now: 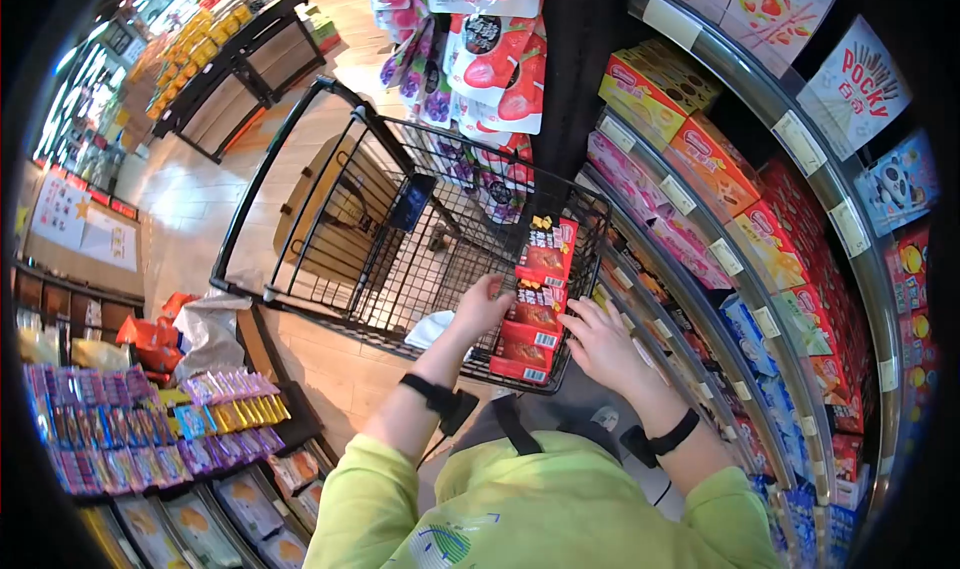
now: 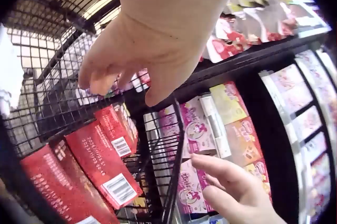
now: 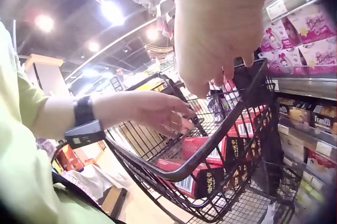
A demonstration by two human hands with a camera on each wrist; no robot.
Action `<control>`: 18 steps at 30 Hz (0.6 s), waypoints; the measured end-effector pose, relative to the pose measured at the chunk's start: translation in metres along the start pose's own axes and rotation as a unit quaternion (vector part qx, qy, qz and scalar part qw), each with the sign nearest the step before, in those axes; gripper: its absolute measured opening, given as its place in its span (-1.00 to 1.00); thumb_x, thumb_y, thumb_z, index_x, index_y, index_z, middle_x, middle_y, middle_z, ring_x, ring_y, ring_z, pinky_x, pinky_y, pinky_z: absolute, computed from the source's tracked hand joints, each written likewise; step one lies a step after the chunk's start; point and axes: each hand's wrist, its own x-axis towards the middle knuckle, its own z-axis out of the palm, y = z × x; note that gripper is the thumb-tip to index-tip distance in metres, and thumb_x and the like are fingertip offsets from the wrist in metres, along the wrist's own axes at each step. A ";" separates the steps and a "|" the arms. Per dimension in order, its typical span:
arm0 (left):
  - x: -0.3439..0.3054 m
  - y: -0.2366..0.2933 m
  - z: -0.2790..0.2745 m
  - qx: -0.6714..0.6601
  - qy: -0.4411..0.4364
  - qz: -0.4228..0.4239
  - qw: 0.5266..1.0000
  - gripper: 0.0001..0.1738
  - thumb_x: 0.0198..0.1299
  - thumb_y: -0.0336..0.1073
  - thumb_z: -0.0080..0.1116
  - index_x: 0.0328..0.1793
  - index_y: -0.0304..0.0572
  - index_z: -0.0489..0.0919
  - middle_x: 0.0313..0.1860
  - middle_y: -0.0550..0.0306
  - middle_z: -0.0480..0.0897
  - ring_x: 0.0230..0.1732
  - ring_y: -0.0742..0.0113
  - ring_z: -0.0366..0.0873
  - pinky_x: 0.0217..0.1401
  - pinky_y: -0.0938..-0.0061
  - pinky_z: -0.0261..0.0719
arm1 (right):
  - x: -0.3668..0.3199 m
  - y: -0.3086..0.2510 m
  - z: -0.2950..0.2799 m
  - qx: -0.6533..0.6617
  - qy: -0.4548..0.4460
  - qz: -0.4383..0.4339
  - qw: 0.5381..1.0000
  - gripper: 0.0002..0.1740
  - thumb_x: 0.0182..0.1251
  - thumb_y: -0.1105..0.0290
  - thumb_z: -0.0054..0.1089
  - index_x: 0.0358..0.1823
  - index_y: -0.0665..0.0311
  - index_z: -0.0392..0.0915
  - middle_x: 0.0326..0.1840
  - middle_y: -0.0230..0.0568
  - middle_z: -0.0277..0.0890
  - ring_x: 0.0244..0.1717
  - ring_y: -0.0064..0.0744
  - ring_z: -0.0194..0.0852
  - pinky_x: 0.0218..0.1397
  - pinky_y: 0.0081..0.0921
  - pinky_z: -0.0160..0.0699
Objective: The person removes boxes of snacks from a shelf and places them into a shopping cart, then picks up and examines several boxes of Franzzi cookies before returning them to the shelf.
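Several red snack boxes [image 1: 523, 352] with barcodes lie in a row along one side of a black wire shopping cart [image 1: 345, 314]. My left hand [image 1: 482, 307] hovers beside the row on the cart's inner side, fingers loosely bent and nothing in them. In the left wrist view, the red boxes [image 2: 102, 163] lie below that hand [image 2: 142, 50]. Across the row, my right hand [image 1: 605, 344] is by the cart's rim on the shelf side. Its fingers are relaxed and hold nothing. The right wrist view has the cart's rim [image 3: 181, 174] just below the right hand [image 3: 216, 40].
Shelves of boxed snacks [image 1: 700, 159] curve close along the right. Hanging candy pouches [image 1: 495, 59] are beyond the cart. At the left stands a display of small packets [image 1: 120, 419], with a display stand [image 1: 230, 79] farther off on the wooden floor [image 1: 185, 204].
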 end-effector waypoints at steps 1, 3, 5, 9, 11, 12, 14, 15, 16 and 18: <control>0.028 -0.015 0.011 0.003 -0.013 0.003 1.000 -0.33 0.08 -0.12 0.29 0.26 -0.35 0.41 0.08 -0.27 0.57 0.14 -0.01 0.54 0.17 0.31 0.47 | -0.001 -0.002 -0.001 0.010 0.004 0.025 1.000 -0.59 0.25 0.37 0.10 0.14 0.22 0.45 0.27 -0.08 0.30 0.38 -0.07 0.15 0.43 0.01 0.06; 0.079 -0.040 0.034 0.001 0.005 -0.065 0.998 -0.14 0.07 -0.02 0.31 0.38 -0.40 0.25 0.20 -0.26 0.49 0.23 0.02 0.47 0.26 0.34 0.40 | -0.010 0.000 -0.002 0.024 0.009 0.054 0.998 -0.61 0.25 0.37 0.11 0.13 0.22 0.46 0.27 -0.08 0.30 0.37 -0.07 0.15 0.43 0.00 0.07; 0.096 -0.024 0.039 -0.066 -0.027 -0.097 0.993 -0.09 0.07 -0.01 0.32 0.40 -0.44 0.19 0.22 -0.25 0.48 0.23 0.04 0.45 0.27 0.34 0.38 | -0.024 0.001 -0.008 0.047 0.013 0.085 0.995 -0.64 0.25 0.39 0.12 0.09 0.19 0.50 0.26 -0.10 0.31 0.37 -0.06 0.16 0.42 -0.02 0.10; 0.124 -0.016 0.054 -0.208 -0.078 -0.175 0.959 -0.20 0.11 -0.15 0.32 0.36 -0.43 0.21 0.10 -0.15 0.53 0.08 0.19 0.51 0.12 0.35 0.48 | -0.054 0.001 -0.014 0.025 0.017 0.142 0.989 -0.65 0.24 0.40 0.12 0.08 0.18 0.50 0.26 -0.09 0.32 0.35 -0.06 0.19 0.41 -0.04 0.12; 0.129 -0.011 0.060 -0.185 -0.048 -0.195 0.962 -0.26 0.11 -0.21 0.33 0.33 -0.40 0.26 0.05 -0.11 0.55 0.03 0.24 0.53 0.04 0.38 0.52 | -0.065 -0.003 -0.016 0.008 0.026 0.177 0.984 -0.65 0.23 0.42 0.13 0.07 0.18 0.51 0.26 -0.09 0.33 0.32 -0.06 0.23 0.40 -0.05 0.15; 0.132 -0.012 0.060 -0.198 -0.055 -0.193 0.959 -0.27 0.10 -0.20 0.33 0.34 -0.32 0.28 0.04 -0.03 0.57 0.00 0.25 0.54 -0.02 0.35 0.51 | -0.069 -0.003 -0.018 0.007 0.029 0.184 0.982 -0.65 0.23 0.42 0.13 0.07 0.18 0.51 0.26 -0.09 0.33 0.32 -0.06 0.23 0.40 -0.05 0.15; 0.137 -0.016 0.054 -0.209 -0.062 -0.190 0.957 -0.27 0.09 -0.19 0.33 0.35 -0.23 0.29 0.03 0.04 0.58 -0.03 0.25 0.54 -0.08 0.32 0.49 | -0.076 -0.005 -0.020 0.013 0.043 0.197 0.979 -0.65 0.22 0.42 0.14 0.07 0.18 0.50 0.27 -0.08 0.33 0.32 -0.05 0.24 0.38 -0.07 0.16; 0.136 -0.016 0.045 -0.225 -0.055 -0.115 0.966 -0.34 0.11 -0.23 0.30 0.32 -0.21 0.34 0.00 0.07 0.59 -0.08 0.29 0.56 -0.14 0.38 0.52 | -0.078 -0.006 -0.022 0.014 0.044 0.198 0.979 -0.65 0.22 0.42 0.14 0.07 0.18 0.50 0.27 -0.08 0.33 0.32 -0.05 0.24 0.38 -0.07 0.16; 0.126 -0.003 0.032 -0.241 -0.045 -0.040 0.969 -0.41 0.13 -0.27 0.28 0.29 -0.18 0.38 -0.03 0.10 0.60 -0.13 0.32 0.57 -0.21 0.45 0.54 | -0.079 -0.007 -0.024 0.023 0.048 0.203 0.978 -0.62 0.22 0.42 0.14 0.11 0.18 0.48 0.27 -0.08 0.32 0.32 -0.05 0.23 0.38 -0.09 0.17; 0.094 0.024 -0.005 -0.281 -0.073 -0.092 0.953 -0.55 0.24 -0.22 0.12 0.25 -0.12 0.43 -0.01 0.12 0.59 -0.09 0.36 0.58 -0.20 0.46 0.60 | -0.076 -0.010 -0.028 0.037 0.056 0.203 0.977 -0.58 0.22 0.42 0.14 0.15 0.17 0.45 0.28 -0.08 0.32 0.33 -0.05 0.22 0.38 -0.10 0.17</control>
